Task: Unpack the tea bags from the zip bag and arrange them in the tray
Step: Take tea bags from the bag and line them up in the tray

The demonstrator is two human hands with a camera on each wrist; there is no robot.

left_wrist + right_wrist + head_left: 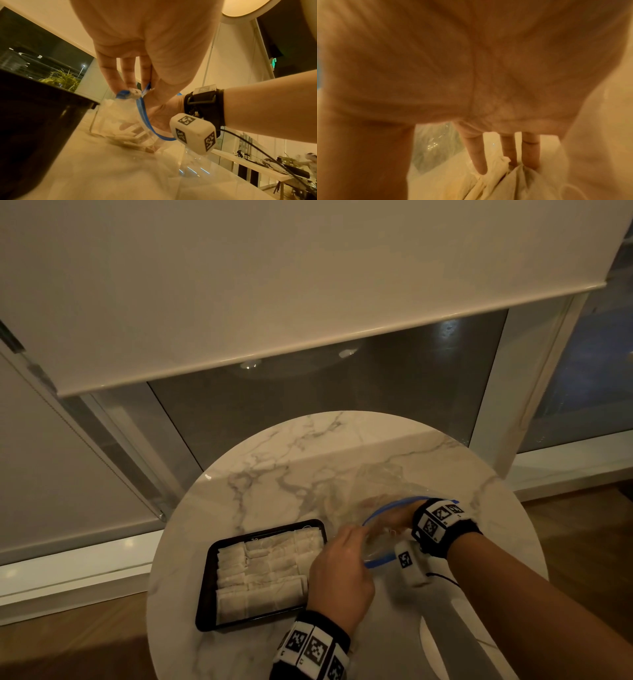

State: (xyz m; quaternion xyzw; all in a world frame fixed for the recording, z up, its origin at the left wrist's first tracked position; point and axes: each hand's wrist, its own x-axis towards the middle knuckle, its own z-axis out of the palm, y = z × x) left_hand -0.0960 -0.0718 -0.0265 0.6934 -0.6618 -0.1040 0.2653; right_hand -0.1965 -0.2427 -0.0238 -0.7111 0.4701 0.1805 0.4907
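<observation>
A clear zip bag [383, 484] with a blue zip rim [144, 115] lies on the round marble table [291, 460], right of centre. My left hand [356, 534] pinches the rim at the white slider [135, 93] and holds the mouth up. My right hand [394, 517] is inside the bag, and its straight fingers [476, 155] touch the crumpled tea bags [488, 186] there. To the left stands a black tray [205, 587] filled with rows of tea bags [260, 573].
The table edge runs close on all sides, with wooden floor below. A window with a lowered blind [308, 285] is behind the table. The tray wall [42, 115] stands just left of my left hand. A cable [445, 578] trails from my right wrist.
</observation>
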